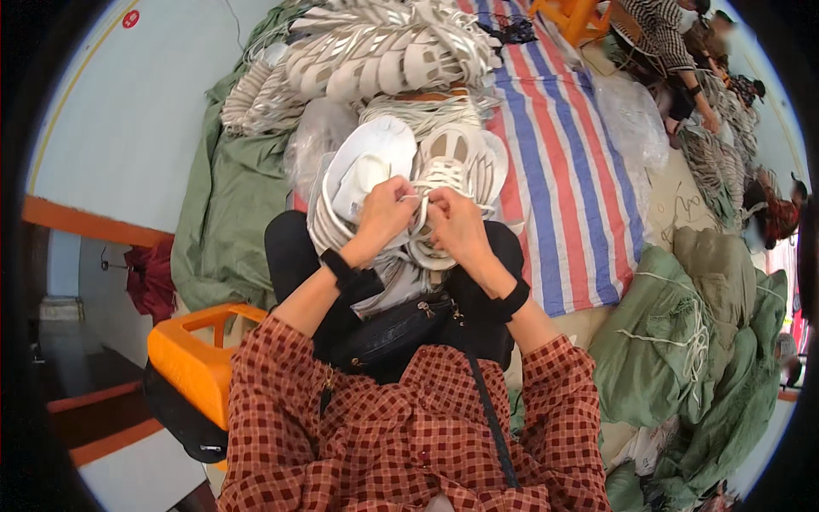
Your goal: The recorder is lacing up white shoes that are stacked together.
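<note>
A striped mat [554,145] on the floor carries heaped white shoe uppers [375,60] and green sacks [674,341].

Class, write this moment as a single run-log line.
left hand: pinching white lace | right hand: pinching white lace | white shoe upper: on lap | orange stool: at left

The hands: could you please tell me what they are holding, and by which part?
Both the left hand and right hand pinch the white lace of a white shoe.
</note>
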### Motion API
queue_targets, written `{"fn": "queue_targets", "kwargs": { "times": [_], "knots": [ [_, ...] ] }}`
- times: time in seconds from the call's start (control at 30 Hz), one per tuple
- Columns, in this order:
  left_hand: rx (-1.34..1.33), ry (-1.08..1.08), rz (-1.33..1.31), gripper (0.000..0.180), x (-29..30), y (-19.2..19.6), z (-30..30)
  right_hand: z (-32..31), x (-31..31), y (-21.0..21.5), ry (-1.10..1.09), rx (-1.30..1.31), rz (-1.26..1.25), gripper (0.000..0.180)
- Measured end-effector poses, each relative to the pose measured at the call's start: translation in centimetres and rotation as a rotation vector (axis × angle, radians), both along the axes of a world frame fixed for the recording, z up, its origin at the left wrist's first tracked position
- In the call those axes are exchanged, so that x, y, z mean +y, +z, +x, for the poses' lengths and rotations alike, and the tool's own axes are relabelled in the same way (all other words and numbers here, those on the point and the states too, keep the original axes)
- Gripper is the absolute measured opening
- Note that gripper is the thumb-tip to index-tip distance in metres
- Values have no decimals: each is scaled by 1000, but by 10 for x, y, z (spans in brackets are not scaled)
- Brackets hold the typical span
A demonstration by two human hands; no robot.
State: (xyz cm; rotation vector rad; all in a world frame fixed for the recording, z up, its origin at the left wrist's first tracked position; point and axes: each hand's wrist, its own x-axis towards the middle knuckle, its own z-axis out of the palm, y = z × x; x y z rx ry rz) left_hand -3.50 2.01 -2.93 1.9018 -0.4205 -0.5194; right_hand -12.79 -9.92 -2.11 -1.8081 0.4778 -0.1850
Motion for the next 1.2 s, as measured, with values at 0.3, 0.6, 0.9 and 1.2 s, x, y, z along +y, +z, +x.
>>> {"fn": "queue_targets", "kwargs": {
  "times": [0.3, 0.6, 0.9, 1.2],
  "knots": [
    [-243, -17, 102, 14, 11, 4, -8, 3, 10, -5, 175, -5, -830, 12],
    [-473, 31, 179, 20, 9, 8, -23, 4, -1, 2, 165, -172, -882, 14],
    [-615, -142, 119, 12, 17, 35, 16, -86, -44, 49, 452, 9, -730, 9],
    [-855, -338, 235, 8, -13, 35, 6, -65, -15, 31, 376, -237, 613, 13]
  ]
}}
